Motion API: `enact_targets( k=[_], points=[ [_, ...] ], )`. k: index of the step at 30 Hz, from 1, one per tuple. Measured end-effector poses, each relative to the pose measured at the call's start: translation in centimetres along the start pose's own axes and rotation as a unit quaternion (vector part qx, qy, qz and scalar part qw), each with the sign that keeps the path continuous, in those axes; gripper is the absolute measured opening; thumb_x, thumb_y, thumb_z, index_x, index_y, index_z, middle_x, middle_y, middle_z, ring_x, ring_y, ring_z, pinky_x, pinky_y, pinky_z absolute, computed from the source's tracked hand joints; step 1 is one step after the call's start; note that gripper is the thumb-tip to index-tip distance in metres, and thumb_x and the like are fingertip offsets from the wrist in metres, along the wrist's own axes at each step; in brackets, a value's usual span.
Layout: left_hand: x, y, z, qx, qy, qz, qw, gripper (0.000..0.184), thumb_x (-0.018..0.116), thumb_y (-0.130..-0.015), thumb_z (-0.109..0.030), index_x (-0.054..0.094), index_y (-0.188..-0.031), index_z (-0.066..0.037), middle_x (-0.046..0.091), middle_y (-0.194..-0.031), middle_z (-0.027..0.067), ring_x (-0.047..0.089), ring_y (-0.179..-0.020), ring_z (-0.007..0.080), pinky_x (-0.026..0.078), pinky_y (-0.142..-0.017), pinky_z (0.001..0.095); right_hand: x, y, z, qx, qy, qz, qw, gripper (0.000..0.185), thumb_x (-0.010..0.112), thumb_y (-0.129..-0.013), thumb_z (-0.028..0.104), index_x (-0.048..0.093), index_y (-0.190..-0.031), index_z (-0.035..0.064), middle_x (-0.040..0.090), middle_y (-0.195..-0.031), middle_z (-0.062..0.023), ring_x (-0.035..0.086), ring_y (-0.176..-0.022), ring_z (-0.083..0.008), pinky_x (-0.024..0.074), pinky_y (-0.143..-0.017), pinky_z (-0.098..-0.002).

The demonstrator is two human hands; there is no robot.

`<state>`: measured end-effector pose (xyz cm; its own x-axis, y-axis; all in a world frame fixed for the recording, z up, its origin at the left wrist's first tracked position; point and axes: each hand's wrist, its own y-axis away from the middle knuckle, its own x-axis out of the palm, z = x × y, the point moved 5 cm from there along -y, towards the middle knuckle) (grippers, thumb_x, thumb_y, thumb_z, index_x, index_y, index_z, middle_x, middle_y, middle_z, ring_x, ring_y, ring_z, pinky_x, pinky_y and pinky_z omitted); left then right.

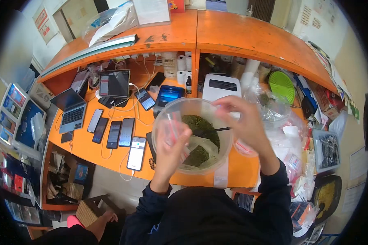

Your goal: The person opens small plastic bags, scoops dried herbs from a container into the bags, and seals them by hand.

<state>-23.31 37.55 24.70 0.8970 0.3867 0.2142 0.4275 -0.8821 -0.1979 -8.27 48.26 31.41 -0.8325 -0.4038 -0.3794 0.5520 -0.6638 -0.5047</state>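
My left hand [170, 149] is closed on a small clear zip bag [174, 125] with a red stripe, held over the near left side of a large translucent tub [163, 111]. Inside the tub lies a dark green, leafy loose material [196, 157], together with a crumpled clear plastic bag [210, 148]. A dark, thin handle [221, 129] sticks out toward the right wall. Above the tub's right rim is my right hand [243, 120], its fingers bent and smeared by motion; whether they grip anything is unclear.
Several phones [136, 153], a laptop [73, 112] and cables cover the desk's left side. Behind the tub stand a blue device [169, 96] and a white printer-like box [221, 86]. Plastic bags [288, 143] crowd the right. Another person's hand [109, 215] shows at lower left.
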Motion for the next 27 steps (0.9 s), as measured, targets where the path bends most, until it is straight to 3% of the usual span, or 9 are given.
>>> enact_targets(
  k=[5,8,11,14,17,19,21,23,27],
  points=[
    [0.0,1.4,-1.3,0.048,0.022,-0.035,0.998,0.028,0.063,-0.084,-0.005,0.045,-0.105,-0.005,0.055,-0.085,0.0036,0.052,-0.072,0.0061,0.042,-0.061,0.0177,6.3,-1.5,2.4,0.014,-0.018,0.22,0.975,0.017,0.068,-0.08,0.015,0.065,-0.09,0.0012,0.063,-0.085,-0.0066,0.06,-0.076,-0.009,0.0476,-0.067,-0.0236],
    [-1.8,2.0,-1.0,0.01,-0.007,-0.026,1.0,0.028,0.06,-0.086,-0.008,0.043,-0.108,-0.004,0.055,-0.084,0.0049,0.053,-0.071,0.0074,0.042,-0.059,0.0195,7.6,-1.5,2.3,0.015,-0.154,0.256,0.954,0.015,0.063,-0.085,0.012,0.059,-0.09,-0.001,0.063,-0.083,-0.007,0.061,-0.079,-0.0099,0.0482,-0.068,-0.0231],
    [-2.8,2.1,-0.9,0.017,0.126,-0.015,0.992,0.029,0.058,-0.088,-0.014,0.041,-0.111,-0.005,0.054,-0.08,0.005,0.052,-0.067,0.0094,0.042,-0.055,0.0215,7.2,-2.3,2.0,0.043,-0.308,0.126,0.942,0.012,0.057,-0.089,0.01,0.051,-0.092,-0.0004,0.063,-0.085,-0.0083,0.062,-0.081,-0.0125,0.0489,-0.07,-0.0231],
    [-4.2,5.6,0.5,-0.107,0.294,-0.015,0.95,0.027,0.055,-0.09,-0.018,0.042,-0.11,-0.006,0.052,-0.075,0.0048,0.05,-0.062,0.0111,0.04,-0.052,0.0223,5.3,-2.9,3.3,0.033,-0.272,0.092,0.957,0.008,0.051,-0.092,0.007,0.045,-0.092,0.002,0.062,-0.088,-0.0092,0.062,-0.084,-0.0139,0.0497,-0.073,-0.0251],
    [-2.8,12.0,1.9,-0.202,0.301,0.105,0.926,0.023,0.055,-0.09,-0.017,0.044,-0.107,-0.007,0.05,-0.071,0.0029,0.048,-0.061,0.0099,0.038,-0.052,0.0218,4.8,-1.1,4.1,0.007,-0.17,0.112,0.979,0.006,0.052,-0.09,0.006,0.048,-0.093,0.0036,0.062,-0.093,-0.0091,0.062,-0.084,-0.0141,0.0497,-0.075,-0.0267],
    [-1.6,14.5,3.2,-0.265,0.306,0.193,0.894,0.019,0.054,-0.091,-0.016,0.045,-0.104,-0.007,0.049,-0.07,0.0023,0.048,-0.061,0.0093,0.038,-0.053,0.0216,7.5,1.3,5.0,-0.04,-0.022,0.187,0.981,0.008,0.053,-0.09,0.01,0.048,-0.093,0.0043,0.062,-0.086,-0.0089,0.063,-0.079,-0.0155,0.0496,-0.072,-0.0282],
    [-1.5,15.7,4.5,-0.299,0.34,0.252,0.855,0.017,0.055,-0.091,-0.015,0.046,-0.101,-0.006,0.05,-0.072,0.0024,0.048,-0.06,0.0092,0.039,-0.056,0.0213,12.0,4.5,5.8,-0.016,-0.056,0.358,0.932,0.013,0.053,-0.09,0.016,0.048,-0.093,0.0041,0.06,-0.082,-0.0102,0.063,-0.075,-0.0182,0.0487,-0.067,-0.0297],
    [-1.5,16.4,4.4,-0.3,0.199,0.325,0.875,0.015,0.055,-0.091,-0.017,0.048,-0.096,-0.005,0.05,-0.073,0.0023,0.048,-0.062,0.01,0.039,-0.058,0.0215,16.0,7.5,5.8,0.056,-0.118,0.492,0.861,0.017,0.05,-0.091,0.02,0.048,-0.092,0.0033,0.059,-0.081,-0.0119,0.063,-0.075,-0.02,0.0475,-0.064,-0.0307],
    [-2.5,17.5,5.2,-0.278,0.163,0.292,0.9,0.024,0.053,-0.093,-0.028,0.051,-0.083,-0.007,0.047,-0.067,-0.0014,0.046,-0.064,0.0086,0.039,-0.06,0.0221,21.1,11.7,4.3,0.08,-0.243,0.533,0.807,0.009,0.05,-0.092,0.011,0.048,-0.09,0.0023,0.062,-0.089,-0.0102,0.061,-0.08,-0.0144,0.0491,-0.068,-0.029]
  ],
)
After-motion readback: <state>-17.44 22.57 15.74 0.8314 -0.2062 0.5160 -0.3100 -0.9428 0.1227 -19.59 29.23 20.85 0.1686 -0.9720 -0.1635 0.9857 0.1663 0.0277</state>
